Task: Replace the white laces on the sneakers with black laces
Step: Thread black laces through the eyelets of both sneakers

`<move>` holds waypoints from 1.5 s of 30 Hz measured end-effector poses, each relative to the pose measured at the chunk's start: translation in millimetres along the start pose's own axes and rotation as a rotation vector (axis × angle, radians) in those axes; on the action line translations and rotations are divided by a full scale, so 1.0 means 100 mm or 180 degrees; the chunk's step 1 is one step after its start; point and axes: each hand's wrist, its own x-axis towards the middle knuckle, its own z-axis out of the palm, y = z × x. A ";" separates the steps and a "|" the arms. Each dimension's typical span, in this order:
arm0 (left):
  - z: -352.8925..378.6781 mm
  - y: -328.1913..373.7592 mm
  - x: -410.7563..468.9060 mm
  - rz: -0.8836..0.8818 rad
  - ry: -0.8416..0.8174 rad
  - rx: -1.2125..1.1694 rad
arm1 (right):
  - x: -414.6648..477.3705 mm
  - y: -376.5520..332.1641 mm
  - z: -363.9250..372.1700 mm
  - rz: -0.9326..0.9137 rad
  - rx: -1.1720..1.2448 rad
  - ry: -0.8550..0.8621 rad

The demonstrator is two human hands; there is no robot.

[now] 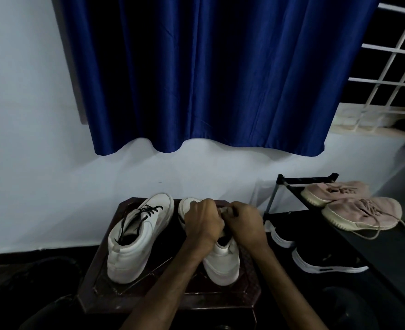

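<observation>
- The left hand (202, 222) and the right hand (244, 226) are working close together, knuckles nearly touching, both curling down onto the lacing area of one white sneaker (221, 260).
- The fingers of both hands are bending and gripping the sneaker's upper near the eyelets. A small dark speck is showing at the right fingertips, but I cannot tell whether it is a lace end.
- The hands are probably sitting this way so that one steadies the shoe while the other feeds a lace through. They are hiding the eyelets, so the progress on this shoe cannot be read.
- This sneaker is standing heel toward the viewer, its smooth, leather-like heel and thick pale sole catching the light.
- Just beside it on the left, the other white sneaker (134, 239) is standing the same way, a high-topped shape with a padded collar.
- A thin black lace (149, 210) is crossing its front eyelets and trailing loosely toward the ankle opening, so this shoe looks further along though not tied.
- No white laces are showing anywhere.
- Both sneakers are resting on a small dark table (173, 303) with angled corners and a glossy rim, which is likely raising them within easy reach.
- To the right, a black shoe rack (387, 253) is holding a pair of soft, knitted-looking pink shoes (360, 214) on top, with black shoes (325, 263) with white soles below.
- Behind everything, a shiny blue curtain (208, 79) is hanging in folds against a plain pale wall (30, 115), and a white window grille (391, 55) is showing at the far right.
</observation>
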 end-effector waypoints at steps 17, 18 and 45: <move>0.04 -0.13 0.07 0.0273 0.0082 -0.0768 | -0.12 0.06 -0.09 0.0945 0.2535 -0.0593; 0.01 -0.16 0.08 0.0328 -0.0022 -0.0686 | -0.16 0.06 -0.02 0.1086 0.2684 -0.0524; -0.02 -0.45 -0.05 0.0562 -0.0454 -0.0898 | -0.18 0.26 0.14 -0.0043 0.1110 -0.0311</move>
